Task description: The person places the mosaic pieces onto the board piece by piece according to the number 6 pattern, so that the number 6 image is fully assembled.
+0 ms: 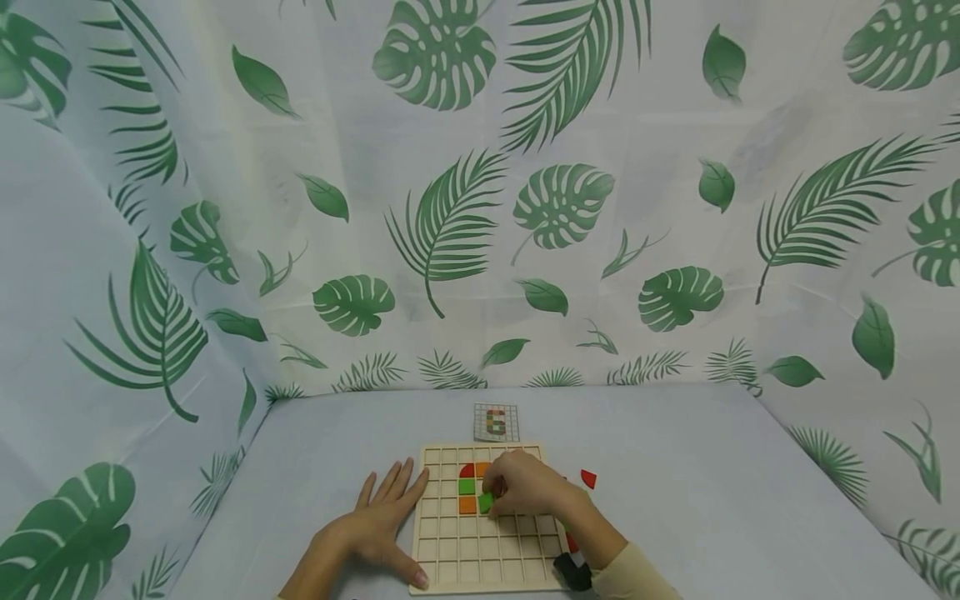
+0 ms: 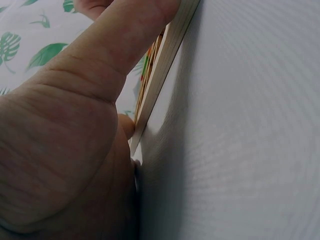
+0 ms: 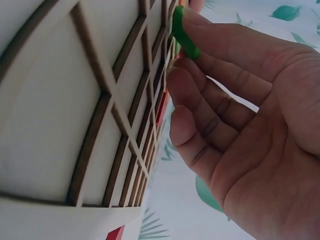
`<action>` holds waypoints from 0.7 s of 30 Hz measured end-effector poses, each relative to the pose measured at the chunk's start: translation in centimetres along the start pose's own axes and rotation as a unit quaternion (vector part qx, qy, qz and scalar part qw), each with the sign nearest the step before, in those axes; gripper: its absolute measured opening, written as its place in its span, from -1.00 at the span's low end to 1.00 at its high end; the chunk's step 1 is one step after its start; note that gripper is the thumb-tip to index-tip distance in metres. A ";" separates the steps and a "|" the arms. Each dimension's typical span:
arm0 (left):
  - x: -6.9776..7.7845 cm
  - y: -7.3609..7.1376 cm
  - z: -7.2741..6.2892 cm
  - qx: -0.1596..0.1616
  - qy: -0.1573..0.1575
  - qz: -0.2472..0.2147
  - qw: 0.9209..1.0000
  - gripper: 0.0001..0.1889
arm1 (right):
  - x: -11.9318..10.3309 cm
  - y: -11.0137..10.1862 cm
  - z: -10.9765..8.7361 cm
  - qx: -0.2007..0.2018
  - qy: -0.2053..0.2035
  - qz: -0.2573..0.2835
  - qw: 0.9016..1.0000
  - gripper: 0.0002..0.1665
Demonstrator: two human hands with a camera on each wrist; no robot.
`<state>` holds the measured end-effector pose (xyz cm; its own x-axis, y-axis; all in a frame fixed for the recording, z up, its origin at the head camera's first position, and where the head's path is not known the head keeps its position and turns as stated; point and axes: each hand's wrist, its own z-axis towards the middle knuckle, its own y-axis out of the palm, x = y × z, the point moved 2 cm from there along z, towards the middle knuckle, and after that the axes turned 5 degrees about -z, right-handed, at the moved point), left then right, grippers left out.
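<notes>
A pale wooden grid board [image 1: 448, 572] lies flat on the table. Within its cells sit a red rounded-corner tile [image 1: 467, 472], an orange tile [image 1: 483, 469], a green tile [image 1: 467, 487] and a second orange tile [image 1: 467, 505]. My right hand [image 1: 528, 483] pinches another green tile [image 3: 184, 35] between thumb and finger, low over the cell right of the lower orange tile; whether it is seated cannot be told. My left hand [image 1: 378, 529] is spread along the board's left edge, thumb at the near corner. The right hand hides some cells.
Behind the board lies a small grid card [image 1: 496, 422] with a coloured 6-like figure. A loose red piece [image 1: 588, 478] is right of the board, and another red piece [image 1: 572, 542] shows partly beneath the right forearm. Leaf-printed cloth [image 1: 555, 333] walls surround the table.
</notes>
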<state>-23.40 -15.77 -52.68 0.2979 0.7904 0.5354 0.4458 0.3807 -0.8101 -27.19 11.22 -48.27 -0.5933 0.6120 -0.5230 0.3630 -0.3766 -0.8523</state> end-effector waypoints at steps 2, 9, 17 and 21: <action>0.0 0.0 0.0 0.000 0.001 -0.001 1.000 0.59 | 0.0 0.0 0.0 -0.001 0.003 0.001 1.000 -0.75; 0.0 0.0 -0.1 0.000 0.006 -0.002 1.000 0.58 | 0.0 0.3 0.1 -0.010 0.006 0.007 1.000 -0.74; -0.1 0.0 0.0 -0.001 0.005 -0.003 1.000 0.58 | 0.1 0.3 0.2 -0.010 0.002 0.001 1.000 -0.74; -0.1 0.0 0.0 -0.001 0.005 -0.002 1.000 0.59 | 0.2 0.5 0.2 -0.007 0.004 0.002 1.000 -0.74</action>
<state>-23.43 -15.90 -52.71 0.3035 0.7840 0.5415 0.4491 0.3836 -0.8070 -27.22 11.01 -48.76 -0.5860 0.6163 -0.5261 0.3754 -0.3689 -0.8503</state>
